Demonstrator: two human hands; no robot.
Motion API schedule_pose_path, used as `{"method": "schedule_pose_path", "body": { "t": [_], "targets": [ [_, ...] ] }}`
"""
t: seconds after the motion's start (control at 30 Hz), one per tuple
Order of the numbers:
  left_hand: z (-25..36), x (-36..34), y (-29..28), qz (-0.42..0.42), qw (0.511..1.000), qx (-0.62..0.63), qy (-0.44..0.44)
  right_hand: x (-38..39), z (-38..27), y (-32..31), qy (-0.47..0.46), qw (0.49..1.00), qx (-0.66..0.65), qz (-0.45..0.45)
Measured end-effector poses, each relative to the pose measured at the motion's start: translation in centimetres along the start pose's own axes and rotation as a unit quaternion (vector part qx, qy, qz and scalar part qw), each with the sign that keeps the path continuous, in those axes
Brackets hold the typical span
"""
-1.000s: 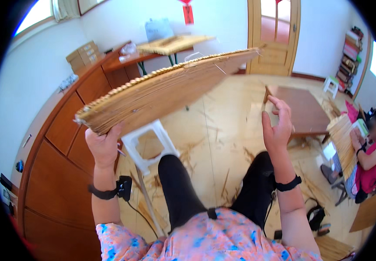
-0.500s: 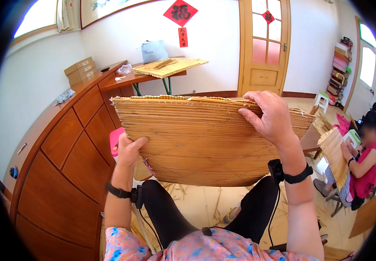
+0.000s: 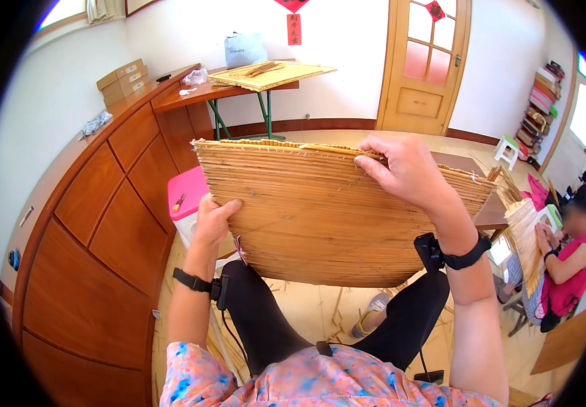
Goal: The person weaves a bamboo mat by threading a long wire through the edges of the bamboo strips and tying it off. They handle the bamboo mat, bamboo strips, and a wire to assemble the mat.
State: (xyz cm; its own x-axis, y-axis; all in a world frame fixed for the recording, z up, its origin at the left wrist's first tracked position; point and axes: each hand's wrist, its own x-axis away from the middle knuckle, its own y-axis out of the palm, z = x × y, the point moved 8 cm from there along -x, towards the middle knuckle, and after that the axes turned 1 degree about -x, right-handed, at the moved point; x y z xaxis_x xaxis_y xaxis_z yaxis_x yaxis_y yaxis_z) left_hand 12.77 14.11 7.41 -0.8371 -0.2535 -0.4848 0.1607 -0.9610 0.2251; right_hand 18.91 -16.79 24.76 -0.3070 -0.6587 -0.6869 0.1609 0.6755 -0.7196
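I hold a broad panel of tightly laid golden-brown straw stalks [image 3: 327,224] upright above my thighs, its top edge ragged with bits of white thread. My left hand [image 3: 213,220] grips its left side, thumb on the near face. My right hand [image 3: 401,169] is closed over the top edge right of middle, thumb pressed on the stalks. Just beyond the panel's left end is a pink-topped white stool [image 3: 186,190] with a small yellow-handled tool [image 3: 178,202] on it. The far side of the panel is hidden.
Curved wooden cabinets [image 3: 69,271] line the left. A far table [image 3: 171,100] bears another straw panel [image 3: 272,74] and a bag. A low brown table [image 3: 490,216] stands behind my panel. A seated person in pink [image 3: 571,264] works on straw at right. Stalks [image 3: 337,315] litter the floor.
The panel has swung from slanting to facing me. My right hand, formerly off it, has taken hold of the top edge. In the last half second the panel has shifted slightly right.
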Motion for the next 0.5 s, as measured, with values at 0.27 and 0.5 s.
{"method": "schedule_pose_path", "body": {
  "t": [0.27,0.5],
  "targets": [
    [-2.4,-0.9,-1.3,0.141,0.951,-0.265,0.081,-0.6,4.7,6.5,0.066,0.997,0.046,-0.003],
    [0.6,-0.4,7.5,0.105,0.787,-0.497,0.349,-1.0,6.9,12.9,0.117,0.990,0.058,-0.057]
  ]
}}
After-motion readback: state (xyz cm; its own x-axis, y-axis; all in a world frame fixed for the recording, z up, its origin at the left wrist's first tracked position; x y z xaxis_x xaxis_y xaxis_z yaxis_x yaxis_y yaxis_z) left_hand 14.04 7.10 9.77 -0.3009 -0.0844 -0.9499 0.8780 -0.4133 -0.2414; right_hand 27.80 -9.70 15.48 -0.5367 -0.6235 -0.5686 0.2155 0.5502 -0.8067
